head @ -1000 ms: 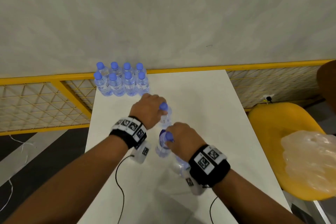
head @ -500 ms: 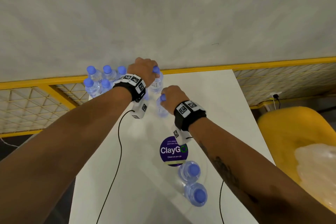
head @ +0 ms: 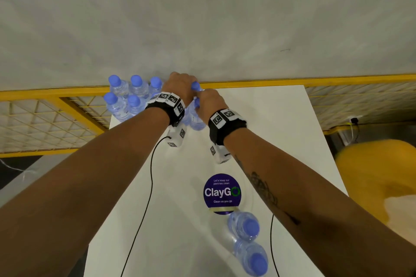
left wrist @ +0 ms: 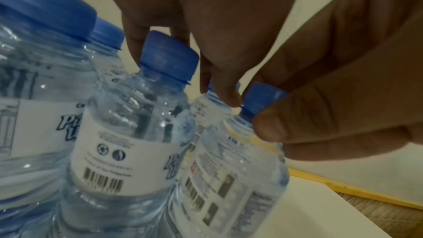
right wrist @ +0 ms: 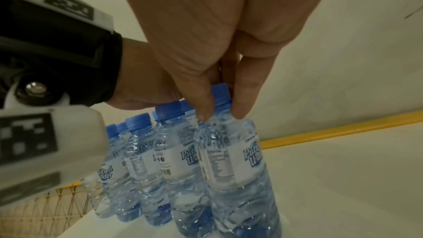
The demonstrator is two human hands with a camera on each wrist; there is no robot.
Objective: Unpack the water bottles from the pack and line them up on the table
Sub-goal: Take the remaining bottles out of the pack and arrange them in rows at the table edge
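On the table (head: 281, 123), each hand grips a bottle's neck.

Looks to me like office or workplace pantry: round sticker (head: 222, 191) on white table (head: 281, 141) reads "Let's keep our pantries clean", "ClayGO", "Clean as you go". I see yellow mesh railing (head: 45, 119) behind table, plain grey wall (head: 202, 18), yellow chair (head: 371, 175) at right.

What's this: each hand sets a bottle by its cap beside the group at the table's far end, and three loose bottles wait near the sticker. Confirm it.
Not three: two loose bottles wait near the sticker, per the head view. The left hand and right hand do hold bottles by their caps.
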